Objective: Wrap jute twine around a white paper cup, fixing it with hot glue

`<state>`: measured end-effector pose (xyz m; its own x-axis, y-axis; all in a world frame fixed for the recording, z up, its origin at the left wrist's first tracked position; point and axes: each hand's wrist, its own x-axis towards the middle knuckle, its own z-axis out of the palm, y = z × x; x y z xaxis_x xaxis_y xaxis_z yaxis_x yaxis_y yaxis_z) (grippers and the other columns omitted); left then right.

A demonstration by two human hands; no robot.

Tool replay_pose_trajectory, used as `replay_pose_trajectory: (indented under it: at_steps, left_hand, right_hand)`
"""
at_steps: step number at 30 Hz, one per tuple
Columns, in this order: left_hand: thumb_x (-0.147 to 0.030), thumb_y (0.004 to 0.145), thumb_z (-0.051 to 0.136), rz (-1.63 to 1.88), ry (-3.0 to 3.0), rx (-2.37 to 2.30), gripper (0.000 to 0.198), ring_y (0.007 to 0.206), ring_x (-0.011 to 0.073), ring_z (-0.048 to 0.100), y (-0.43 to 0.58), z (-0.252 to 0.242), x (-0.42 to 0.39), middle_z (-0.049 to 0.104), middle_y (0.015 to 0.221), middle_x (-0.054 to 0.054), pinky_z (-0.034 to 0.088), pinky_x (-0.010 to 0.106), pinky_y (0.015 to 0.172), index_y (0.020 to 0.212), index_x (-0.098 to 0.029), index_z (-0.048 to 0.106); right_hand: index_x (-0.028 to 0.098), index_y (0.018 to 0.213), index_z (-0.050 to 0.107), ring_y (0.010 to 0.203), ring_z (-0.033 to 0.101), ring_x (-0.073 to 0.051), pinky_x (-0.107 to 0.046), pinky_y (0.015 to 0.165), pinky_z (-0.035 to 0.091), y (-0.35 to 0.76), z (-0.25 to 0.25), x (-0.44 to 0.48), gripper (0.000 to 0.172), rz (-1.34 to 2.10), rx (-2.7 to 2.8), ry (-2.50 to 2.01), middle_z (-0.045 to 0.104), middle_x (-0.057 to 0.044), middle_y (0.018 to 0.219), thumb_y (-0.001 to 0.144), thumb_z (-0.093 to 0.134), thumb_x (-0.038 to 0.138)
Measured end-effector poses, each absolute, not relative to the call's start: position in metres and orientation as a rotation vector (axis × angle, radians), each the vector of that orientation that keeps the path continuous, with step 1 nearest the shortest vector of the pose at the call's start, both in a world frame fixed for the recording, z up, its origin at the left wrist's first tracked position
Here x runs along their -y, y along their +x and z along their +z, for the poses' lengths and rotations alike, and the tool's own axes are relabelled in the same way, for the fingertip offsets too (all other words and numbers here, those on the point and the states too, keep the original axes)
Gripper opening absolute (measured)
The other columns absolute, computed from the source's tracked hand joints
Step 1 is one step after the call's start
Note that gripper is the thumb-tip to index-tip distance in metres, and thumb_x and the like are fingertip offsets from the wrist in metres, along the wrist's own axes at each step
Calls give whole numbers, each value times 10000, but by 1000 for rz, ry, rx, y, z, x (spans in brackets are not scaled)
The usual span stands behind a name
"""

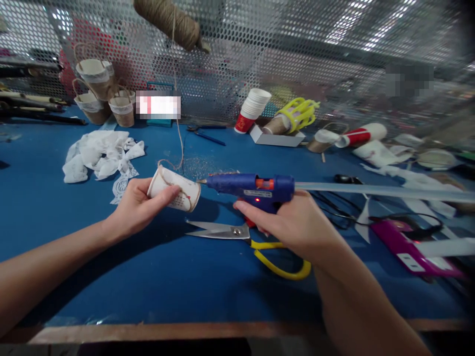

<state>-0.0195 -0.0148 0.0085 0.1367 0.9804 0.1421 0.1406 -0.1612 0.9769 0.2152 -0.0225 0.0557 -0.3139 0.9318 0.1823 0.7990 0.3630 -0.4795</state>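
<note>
My left hand (139, 203) is closed around a white paper cup (174, 189) held on its side, with brown twine (177, 123) running up from it to a spool (168, 20) overhead. My right hand (293, 222) grips a blue hot glue gun (252, 188), its nozzle pointing left and almost touching the cup's base. A long glue stick (371, 190) sticks out of the gun's back. Yellow-handled scissors (241, 237) lie on the blue table (148, 277) just under both hands.
White lace scraps (100, 155) lie at the left, with twine-wrapped cups (98, 91) behind them. A stack of paper cups (252, 110), a yellow holder (299, 114) and loose cups sit at the back. A purple device (411, 247) and cables lie at the right. Mesh fencing stands behind.
</note>
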Motion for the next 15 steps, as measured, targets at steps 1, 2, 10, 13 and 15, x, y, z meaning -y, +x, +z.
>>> replay_pose_trajectory:
  at_steps: [1,2,10,13,15]
  left_hand:
    - [-314,724,605,1155,1457,-1138,217,604,143,621,-20,7,14,710,687,39,495,192,568,699,-116,690]
    - [-317,720,610,1168,1420,-1127,218,606,143,624,-20,5,12,710,686,42,500,195,577,696,-114,686]
    - [-299,714,624,1201,1287,-1031,193,595,126,627,-18,0,9,701,654,31,512,201,604,705,-113,671]
    - [-288,709,618,1194,1336,-1047,186,581,123,618,-16,5,13,697,636,29,503,196,586,672,-113,666]
    - [-280,706,612,1188,1378,-1054,177,575,117,612,-16,7,15,697,633,25,493,185,571,662,-116,664]
  right_hand:
    - [196,469,497,338,452,-88,-211,371,374,214,57,22,322,525,2111,-1557,502,29,392,735,558,369]
    - [197,470,485,341,461,-91,-214,376,385,214,57,22,323,626,2019,-1593,503,29,393,721,572,382]
    - [161,659,536,490,541,-149,-254,459,403,231,46,-16,267,432,1752,-1910,570,-29,541,724,561,419]
    - [150,681,526,422,526,-126,-242,438,409,235,35,-31,253,567,1730,-1977,547,-22,504,760,523,390]
    - [145,655,535,407,518,-115,-233,431,407,237,28,-39,267,598,1731,-1982,547,-25,504,749,535,395]
